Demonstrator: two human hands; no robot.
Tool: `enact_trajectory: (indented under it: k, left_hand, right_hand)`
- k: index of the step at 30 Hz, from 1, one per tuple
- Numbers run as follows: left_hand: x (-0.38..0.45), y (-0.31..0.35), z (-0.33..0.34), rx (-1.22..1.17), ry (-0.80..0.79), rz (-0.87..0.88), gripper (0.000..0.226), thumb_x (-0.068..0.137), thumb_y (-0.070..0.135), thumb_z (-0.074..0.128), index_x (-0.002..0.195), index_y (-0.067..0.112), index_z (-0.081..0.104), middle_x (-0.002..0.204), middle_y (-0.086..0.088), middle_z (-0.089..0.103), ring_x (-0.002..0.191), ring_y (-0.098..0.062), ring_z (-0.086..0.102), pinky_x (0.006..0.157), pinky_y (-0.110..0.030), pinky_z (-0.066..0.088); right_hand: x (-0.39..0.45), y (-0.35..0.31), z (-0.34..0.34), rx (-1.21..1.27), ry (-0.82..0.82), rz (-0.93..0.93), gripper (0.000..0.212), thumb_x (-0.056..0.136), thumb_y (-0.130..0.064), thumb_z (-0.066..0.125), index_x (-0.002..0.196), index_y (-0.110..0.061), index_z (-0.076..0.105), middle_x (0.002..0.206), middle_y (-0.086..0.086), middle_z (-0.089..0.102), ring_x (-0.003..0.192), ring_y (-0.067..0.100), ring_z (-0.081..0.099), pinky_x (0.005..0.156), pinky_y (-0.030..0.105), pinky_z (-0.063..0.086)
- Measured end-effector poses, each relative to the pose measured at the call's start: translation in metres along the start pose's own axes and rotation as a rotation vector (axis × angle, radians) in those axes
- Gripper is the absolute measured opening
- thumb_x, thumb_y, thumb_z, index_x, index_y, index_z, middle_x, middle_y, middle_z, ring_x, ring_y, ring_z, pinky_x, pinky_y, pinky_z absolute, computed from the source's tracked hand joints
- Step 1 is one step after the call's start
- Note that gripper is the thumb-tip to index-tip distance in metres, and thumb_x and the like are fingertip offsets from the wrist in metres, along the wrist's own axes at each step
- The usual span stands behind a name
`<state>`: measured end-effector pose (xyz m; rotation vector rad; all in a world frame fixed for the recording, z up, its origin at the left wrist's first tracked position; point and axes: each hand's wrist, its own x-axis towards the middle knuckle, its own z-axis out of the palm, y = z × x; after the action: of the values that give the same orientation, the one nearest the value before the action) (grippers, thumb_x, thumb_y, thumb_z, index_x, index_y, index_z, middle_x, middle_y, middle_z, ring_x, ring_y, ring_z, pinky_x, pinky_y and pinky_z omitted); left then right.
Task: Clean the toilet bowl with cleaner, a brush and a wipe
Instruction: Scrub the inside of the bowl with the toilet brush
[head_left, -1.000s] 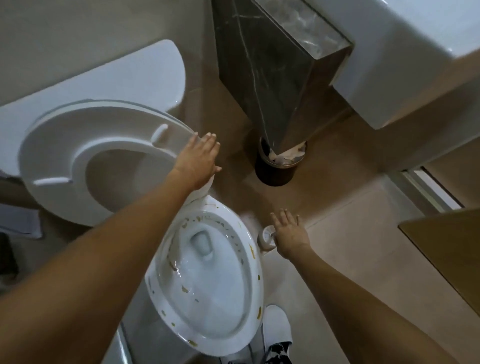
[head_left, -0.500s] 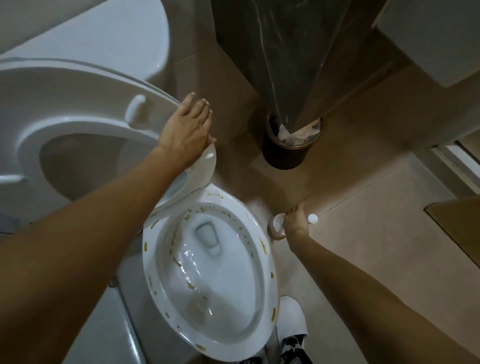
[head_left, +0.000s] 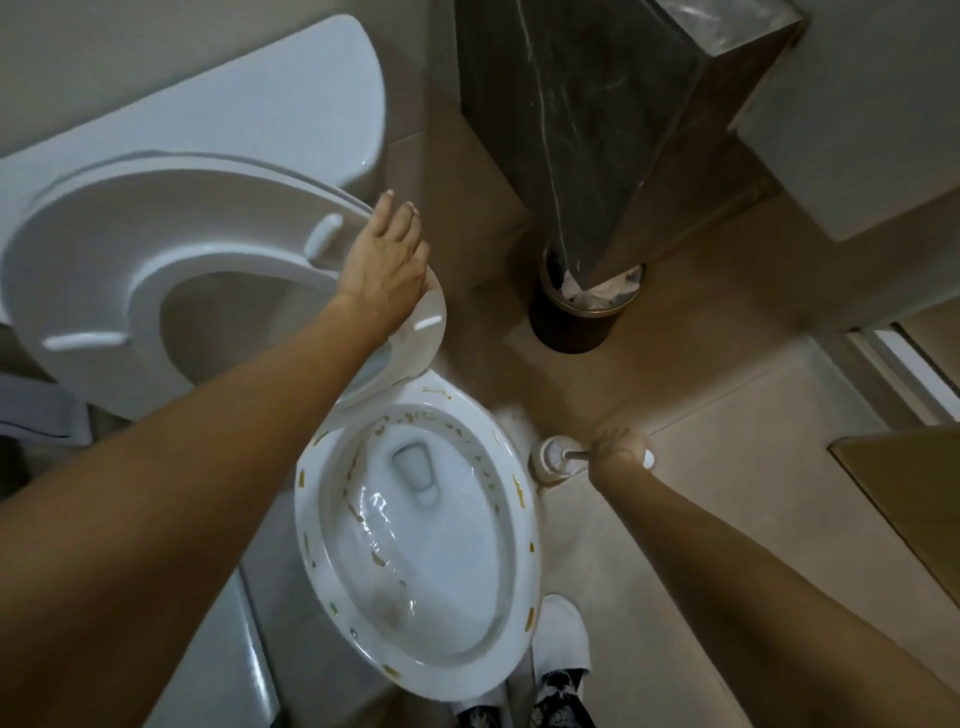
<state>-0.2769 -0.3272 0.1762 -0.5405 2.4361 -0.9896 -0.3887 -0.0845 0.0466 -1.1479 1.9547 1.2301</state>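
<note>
A small bathroom is seen from above, with a beige tiled floor (head_left: 701, 519) and pale walls. At the far left, the white cistern (head_left: 218, 114) stands against the wall, and the toilet seat (head_left: 104, 260) is raised in front of it. The seat's edge is steadied by the left hand (head_left: 387, 270), whose grip is spread, fingers straight against the rim. Below it, the toilet bowl (head_left: 415, 530) is left open; yellow-brown marks are dotted round the rim and inner wall, and clear water is seen at the bottom. No cleaner and no wipe can be made out. Just right of the bowl, a white toilet brush (head_left: 558, 457) is seated in its holder on the floor, and its handle is clasped by the right hand (head_left: 621, 449), the grip curled round it. Farther back, a dark waste bin (head_left: 576, 322) holding crumpled paper is set under a dark marble pedestal (head_left: 597, 130).

The task is judged to be at an early stage: the bowl has been exposed and the brush taken in hand, but scrubbing and wiping are not yet done.
</note>
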Motion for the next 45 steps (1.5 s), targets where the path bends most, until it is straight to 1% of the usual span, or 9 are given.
enact_trajectory:
  k: [7, 12, 17, 23, 26, 36, 41, 43, 45]
  left_hand:
    - [-0.027, -0.024, -0.010, -0.080, 0.021, -0.067, 0.058, 0.100, 0.046, 0.024, 0.142, 0.005, 0.028, 0.134, -0.011, 0.042, 0.126, -0.026, 0.038, 0.113, -0.043, 0.021]
    - [-0.053, -0.047, -0.023, -0.206, 0.015, -0.152, 0.061, 0.101, 0.047, 0.024, 0.147, 0.008, 0.021, 0.147, -0.012, 0.031, 0.138, -0.027, 0.025, 0.116, -0.046, 0.012]
    - [-0.092, -0.076, -0.016, -0.395, 0.096, -0.260, 0.063, 0.101, 0.047, 0.012, 0.151, 0.012, 0.001, 0.159, -0.011, 0.000, 0.147, -0.024, 0.000, 0.115, -0.049, -0.004]
    - [-0.127, -0.106, 0.011, -0.656, 0.183, -0.314, 0.067, 0.099, 0.048, 0.027, 0.152, 0.016, -0.001, 0.160, -0.005, -0.005, 0.147, -0.021, -0.001, 0.115, -0.051, 0.001]
    - [-0.138, -0.112, 0.018, -0.746, 0.186, -0.322, 0.068, 0.099, 0.049, 0.027, 0.152, 0.018, -0.002, 0.160, -0.002, -0.006, 0.147, -0.020, -0.001, 0.114, -0.054, 0.003]
    - [-0.162, -0.127, 0.046, -1.061, 0.225, -0.371, 0.068, 0.098, 0.050, 0.033, 0.152, 0.023, 0.001, 0.160, -0.002, 0.000, 0.146, -0.024, 0.006, 0.114, -0.052, 0.012]
    - [-0.153, -0.133, 0.045, -1.103, 0.209, -0.368, 0.066, 0.097, 0.053, 0.031, 0.152, 0.028, 0.003, 0.160, 0.001, 0.004, 0.146, -0.024, 0.007, 0.114, -0.055, 0.012]
    - [-0.152, -0.132, 0.046, -1.102, 0.220, -0.362, 0.067, 0.097, 0.054, 0.032, 0.152, 0.029, 0.002, 0.160, 0.003, 0.002, 0.146, -0.022, 0.005, 0.114, -0.053, 0.010]
    - [-0.151, -0.130, 0.046, -1.106, 0.231, -0.374, 0.067, 0.097, 0.054, 0.031, 0.152, 0.029, 0.002, 0.160, 0.004, 0.002, 0.147, -0.021, 0.005, 0.114, -0.051, 0.008]
  right_hand:
    - [-0.042, 0.027, 0.010, 0.164, 0.041, 0.034, 0.032, 0.095, -0.016, 0.046, 0.124, -0.015, 0.060, 0.118, -0.001, 0.064, 0.105, 0.017, 0.064, 0.078, 0.028, 0.054]
    - [-0.086, 0.052, 0.007, 0.308, 0.103, 0.073, 0.034, 0.095, -0.017, 0.045, 0.127, -0.016, 0.057, 0.120, 0.000, 0.061, 0.108, 0.017, 0.061, 0.083, 0.027, 0.052]
    - [-0.128, 0.057, -0.001, 0.446, 0.213, 0.126, 0.032, 0.095, -0.013, 0.043, 0.122, -0.013, 0.059, 0.115, 0.004, 0.064, 0.104, 0.020, 0.063, 0.079, 0.026, 0.050]
    - [-0.176, 0.060, -0.021, 0.563, 0.328, 0.136, 0.024, 0.095, -0.016, 0.046, 0.112, -0.011, 0.062, 0.104, 0.007, 0.066, 0.087, 0.022, 0.063, 0.066, 0.028, 0.046]
    - [-0.198, 0.060, -0.033, 0.559, 0.341, 0.094, 0.024, 0.094, -0.018, 0.047, 0.110, -0.008, 0.061, 0.105, 0.011, 0.065, 0.093, 0.027, 0.064, 0.066, 0.029, 0.044]
    - [-0.206, 0.003, -0.045, 0.604, 0.207, -0.165, 0.026, 0.092, -0.032, 0.053, 0.112, -0.017, 0.061, 0.108, 0.007, 0.064, 0.099, 0.027, 0.061, 0.075, 0.031, 0.047]
    - [-0.189, -0.050, -0.031, 0.617, 0.097, -0.266, 0.036, 0.095, -0.029, 0.049, 0.126, -0.013, 0.055, 0.120, 0.009, 0.061, 0.104, 0.026, 0.061, 0.084, 0.032, 0.051]
    - [-0.182, -0.070, -0.023, 0.641, 0.068, -0.284, 0.037, 0.094, -0.027, 0.046, 0.126, -0.014, 0.055, 0.118, 0.009, 0.061, 0.098, 0.026, 0.064, 0.083, 0.034, 0.055]
    - [-0.177, -0.088, -0.015, 0.679, 0.048, -0.301, 0.035, 0.094, -0.026, 0.044, 0.124, -0.013, 0.056, 0.111, 0.009, 0.063, 0.079, 0.022, 0.063, 0.072, 0.032, 0.057]
